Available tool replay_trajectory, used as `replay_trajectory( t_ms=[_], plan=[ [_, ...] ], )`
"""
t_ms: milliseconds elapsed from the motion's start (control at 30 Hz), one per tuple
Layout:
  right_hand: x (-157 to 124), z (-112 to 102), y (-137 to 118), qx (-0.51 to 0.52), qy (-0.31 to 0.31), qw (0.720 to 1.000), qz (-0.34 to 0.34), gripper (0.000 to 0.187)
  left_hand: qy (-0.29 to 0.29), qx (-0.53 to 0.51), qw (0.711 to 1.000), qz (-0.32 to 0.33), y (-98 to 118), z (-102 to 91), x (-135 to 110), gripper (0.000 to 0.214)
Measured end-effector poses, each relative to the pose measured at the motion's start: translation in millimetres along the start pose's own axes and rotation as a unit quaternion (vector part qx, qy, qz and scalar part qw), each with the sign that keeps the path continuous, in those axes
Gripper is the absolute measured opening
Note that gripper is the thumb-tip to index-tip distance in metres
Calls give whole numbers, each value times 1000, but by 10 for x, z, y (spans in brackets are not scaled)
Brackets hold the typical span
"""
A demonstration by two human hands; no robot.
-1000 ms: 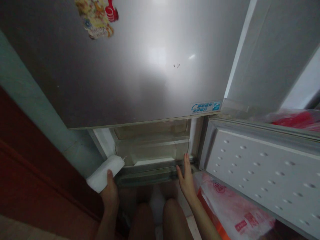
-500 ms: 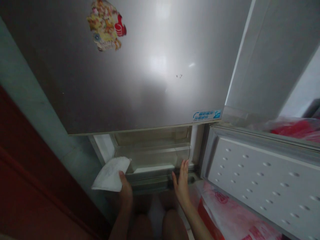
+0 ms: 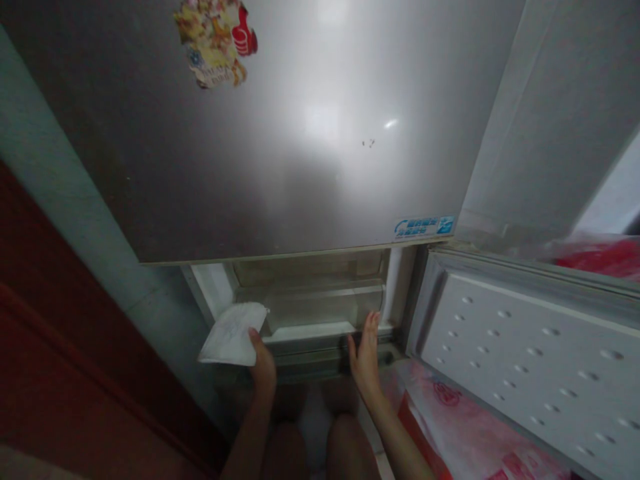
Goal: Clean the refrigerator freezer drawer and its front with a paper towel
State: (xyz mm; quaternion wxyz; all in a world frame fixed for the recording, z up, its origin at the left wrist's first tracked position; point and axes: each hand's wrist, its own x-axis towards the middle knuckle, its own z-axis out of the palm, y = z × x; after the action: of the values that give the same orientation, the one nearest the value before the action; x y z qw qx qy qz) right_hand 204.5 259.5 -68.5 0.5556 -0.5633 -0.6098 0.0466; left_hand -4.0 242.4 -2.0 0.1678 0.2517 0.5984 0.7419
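My left hand [image 3: 263, 365] grips a white cloth-like piece [image 3: 234, 335], folded or flat, by its right edge, with the thumb lying on top. It is held in front of the left side of the open lower fridge compartment [image 3: 310, 295]. My right hand [image 3: 367, 353] is open, fingers stretched forward, near the right end of the pale drawer front [image 3: 320, 328]. Whether its fingertips touch the drawer I cannot tell. The lower fridge door [image 3: 530, 360], white and dimpled inside, stands swung out to the right.
Above the compartment is the closed silver upper door [image 3: 280, 167] with a colourful sticker [image 3: 213, 43]. A pink and white plastic bag [image 3: 465, 413] lies under the open door; more red plastic [image 3: 600, 259] sits behind it. A dark red panel [image 3: 75, 347] stands at left.
The white piece and my left hand have shifted slightly right and up in the view. My right hand keeps nearly the same place. The whole view has shifted a little.
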Motion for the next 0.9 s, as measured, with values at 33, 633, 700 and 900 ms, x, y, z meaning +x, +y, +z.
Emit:
replay_trajectory(
  t_ms=[33,633,700,900],
  plan=[
    [15,1,0,1,2,1000,2,71,0,2,1000,2,0,3,-2,62],
    [261,84,21,-22,3,1000,17,76,-5,6,1000,8,-57,235,-20,67],
    [264,90,15,-22,-4,1000,12,76,-4,4,1000,2,-69,249,-2,69],
    [295,-12,-42,10,-16,1000,12,75,-17,-24,1000,10,-78,226,-82,69]
  ],
)
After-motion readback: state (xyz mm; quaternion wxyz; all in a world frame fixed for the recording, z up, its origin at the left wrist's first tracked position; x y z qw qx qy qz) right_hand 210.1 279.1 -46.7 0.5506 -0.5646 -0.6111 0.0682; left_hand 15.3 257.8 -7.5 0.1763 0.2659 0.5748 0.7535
